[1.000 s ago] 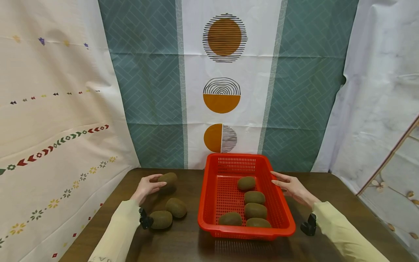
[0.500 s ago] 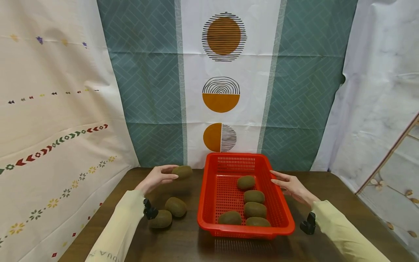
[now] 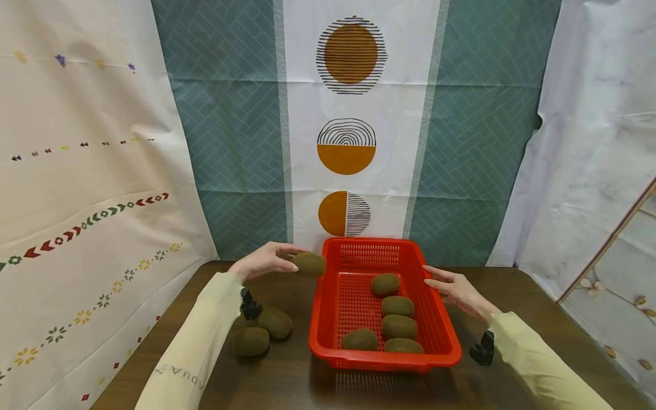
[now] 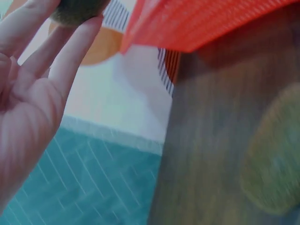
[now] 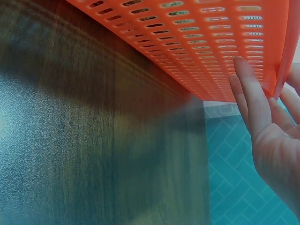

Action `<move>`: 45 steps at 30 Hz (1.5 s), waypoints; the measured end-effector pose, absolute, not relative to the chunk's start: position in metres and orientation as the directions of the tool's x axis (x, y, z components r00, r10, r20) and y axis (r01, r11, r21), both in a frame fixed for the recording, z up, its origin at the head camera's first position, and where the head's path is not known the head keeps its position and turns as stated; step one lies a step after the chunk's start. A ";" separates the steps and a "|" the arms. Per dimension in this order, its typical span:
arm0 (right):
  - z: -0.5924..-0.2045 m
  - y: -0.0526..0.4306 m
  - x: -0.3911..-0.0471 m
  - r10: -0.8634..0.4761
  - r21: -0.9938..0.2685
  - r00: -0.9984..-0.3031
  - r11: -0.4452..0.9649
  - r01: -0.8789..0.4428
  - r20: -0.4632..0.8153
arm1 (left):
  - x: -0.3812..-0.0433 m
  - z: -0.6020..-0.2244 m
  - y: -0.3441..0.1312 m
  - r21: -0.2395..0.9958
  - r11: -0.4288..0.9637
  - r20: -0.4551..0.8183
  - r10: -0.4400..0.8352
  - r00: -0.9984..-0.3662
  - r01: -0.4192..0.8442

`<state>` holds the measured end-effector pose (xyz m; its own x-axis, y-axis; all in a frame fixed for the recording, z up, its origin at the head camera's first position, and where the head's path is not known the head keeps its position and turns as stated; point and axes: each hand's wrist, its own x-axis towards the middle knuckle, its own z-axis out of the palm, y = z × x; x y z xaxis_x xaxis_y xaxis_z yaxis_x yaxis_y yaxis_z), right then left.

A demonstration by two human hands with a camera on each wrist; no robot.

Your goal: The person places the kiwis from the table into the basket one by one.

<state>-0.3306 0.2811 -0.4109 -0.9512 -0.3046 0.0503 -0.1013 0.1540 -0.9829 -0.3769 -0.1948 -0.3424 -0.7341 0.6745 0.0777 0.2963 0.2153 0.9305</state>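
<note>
My left hand point(image 3: 266, 260) pinches a brown kiwi point(image 3: 309, 264) between fingertips and thumb, raised off the table at the left rim of the red plastic basket point(image 3: 316, 319). In the left wrist view, only the lower part of that kiwi point(image 4: 77, 11) shows at the top edge. On the basket's right side, my right hand point(image 3: 456, 291) holds the rim. The right wrist view has two fingers point(image 5: 251, 89) against the outer slotted wall, with other fingers past the rim. Several kiwis point(image 3: 398, 327) lie inside the basket, mostly toward its right side.
Two more kiwis, a nearer one point(image 3: 251, 341) and one beside it point(image 3: 275, 323), lie on the dark wooden table point(image 3: 287, 381) below my left forearm. Behind the table's far edge hangs a patterned cloth point(image 3: 236, 142). Cloths also hang at both sides.
My left hand has lifted the kiwi from the table's left side and carried it rightward to the basket's left rim. The right hand and basket have stayed in place.
</note>
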 end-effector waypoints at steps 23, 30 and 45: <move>-0.408 0.280 -0.330 -0.312 -0.987 -0.949 0.140 -0.082 0.034 | -0.395 -0.317 -0.077 0.836 0.366 -0.214 0.903 -0.373 0.409; -0.408 0.281 -0.329 -0.310 -0.988 -0.950 0.126 -0.085 0.042 | -0.402 -0.327 -0.056 0.849 0.392 -0.262 0.894 -0.362 0.354; -0.413 0.283 -0.332 -0.289 -0.986 -0.956 0.143 -0.090 0.045 | -0.403 -0.356 -0.030 0.799 0.494 -0.349 0.845 -0.406 0.342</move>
